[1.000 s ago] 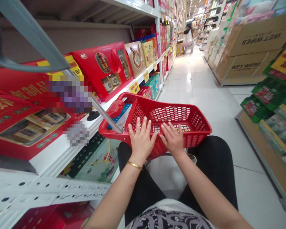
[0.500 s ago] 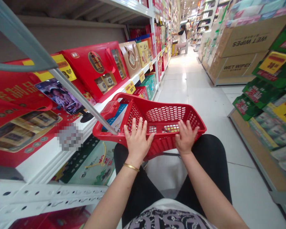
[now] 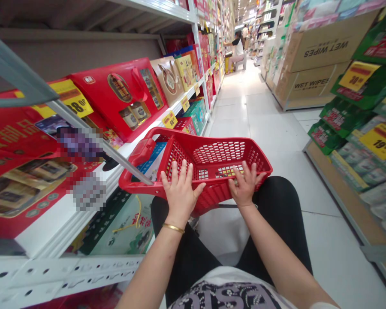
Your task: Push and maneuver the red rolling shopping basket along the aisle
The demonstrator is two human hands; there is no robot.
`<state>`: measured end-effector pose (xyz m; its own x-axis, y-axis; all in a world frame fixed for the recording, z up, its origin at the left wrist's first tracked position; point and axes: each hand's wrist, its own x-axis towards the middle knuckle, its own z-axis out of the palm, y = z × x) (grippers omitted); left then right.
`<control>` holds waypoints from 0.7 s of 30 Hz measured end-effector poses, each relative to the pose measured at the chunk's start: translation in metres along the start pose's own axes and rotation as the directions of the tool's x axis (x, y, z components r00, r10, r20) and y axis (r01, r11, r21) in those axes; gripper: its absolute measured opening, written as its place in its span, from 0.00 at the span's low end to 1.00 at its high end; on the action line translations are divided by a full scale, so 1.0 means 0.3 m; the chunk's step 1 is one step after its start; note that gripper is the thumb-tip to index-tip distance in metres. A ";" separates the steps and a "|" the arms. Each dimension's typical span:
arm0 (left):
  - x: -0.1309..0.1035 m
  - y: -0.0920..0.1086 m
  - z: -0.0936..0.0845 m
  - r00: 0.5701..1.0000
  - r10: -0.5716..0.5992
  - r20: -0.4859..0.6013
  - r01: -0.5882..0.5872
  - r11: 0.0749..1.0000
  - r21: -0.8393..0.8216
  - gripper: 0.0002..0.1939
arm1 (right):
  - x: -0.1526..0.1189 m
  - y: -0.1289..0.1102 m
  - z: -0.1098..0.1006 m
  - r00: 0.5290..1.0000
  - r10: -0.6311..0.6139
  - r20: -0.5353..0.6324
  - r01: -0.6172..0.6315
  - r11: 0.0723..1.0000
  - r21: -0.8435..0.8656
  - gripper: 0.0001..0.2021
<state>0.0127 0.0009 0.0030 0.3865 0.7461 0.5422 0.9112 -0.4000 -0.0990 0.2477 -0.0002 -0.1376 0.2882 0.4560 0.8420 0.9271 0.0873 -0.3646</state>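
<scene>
We have our left hand and right hand spread open at the red basket, gripping nothing, with gift boxes on the shelf.

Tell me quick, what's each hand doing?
Left hand: open, fingers spread at the red basket's near rim, gripping nothing.
Right hand: open, fingers spread at the same rim, gripping nothing.

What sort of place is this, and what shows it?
Most likely a supermarket aisle: yellow price tags on stacked goods, a red basket, and boxes marked "WET WIPES".
</scene>
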 end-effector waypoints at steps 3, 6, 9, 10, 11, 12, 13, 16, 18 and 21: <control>0.001 0.002 0.003 1.000 -0.004 -0.008 0.004 1.000 0.013 0.37 | -0.024 -0.044 0.013 0.980 -0.177 0.087 0.177 0.984 0.006 0.22; 0.000 -0.002 0.006 1.000 0.010 -0.012 -0.010 1.000 0.014 0.37 | -0.013 -0.033 0.006 0.965 -0.252 0.073 0.252 0.968 0.006 0.19; -0.004 -0.005 0.008 1.000 0.015 -0.011 -0.015 1.000 0.007 0.37 | 0.021 0.008 -0.023 0.985 -0.168 0.044 0.165 0.984 0.068 0.18; -0.006 -0.006 0.008 1.000 0.015 -0.009 -0.015 1.000 0.005 0.37 | 0.034 0.024 -0.036 0.993 -0.114 0.021 0.111 0.988 0.105 0.19; -0.007 -0.005 0.008 1.000 0.014 -0.008 -0.014 1.000 0.003 0.38 | 0.048 0.041 -0.050 0.999 -0.051 -0.013 0.053 0.988 0.143 0.20; -0.008 -0.004 0.009 1.000 0.013 -0.009 -0.013 1.000 -0.001 0.38 | 0.063 0.058 -0.063 0.999 0.011 -0.053 -0.001 0.985 0.174 0.21; -0.009 -0.002 0.009 1.000 0.010 -0.011 -0.010 1.000 -0.008 0.38 | 0.078 0.074 -0.075 0.994 0.061 -0.087 -0.044 0.980 0.193 0.22; -0.008 0.003 0.012 1.000 -0.004 -0.024 0.003 0.999 -0.039 0.38 | 0.119 0.098 -0.097 0.991 0.082 -0.102 -0.063 0.982 0.179 0.21; -0.006 0.004 0.015 0.999 -0.019 -0.034 0.017 0.998 -0.053 0.37 | 0.138 0.073 -0.098 0.998 0.021 -0.058 -0.012 0.989 0.151 0.19; -0.003 0.004 0.019 0.999 -0.031 -0.033 0.029 0.998 -0.056 0.36 | 0.149 -0.031 -0.083 0.995 -0.075 0.063 0.065 0.985 0.159 0.22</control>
<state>0.0141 0.0028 -0.0023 0.3530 0.7405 0.5719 0.9127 -0.4069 -0.0365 0.2578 -0.0027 -0.0867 0.2018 0.5027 0.8406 0.8940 0.2561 -0.3678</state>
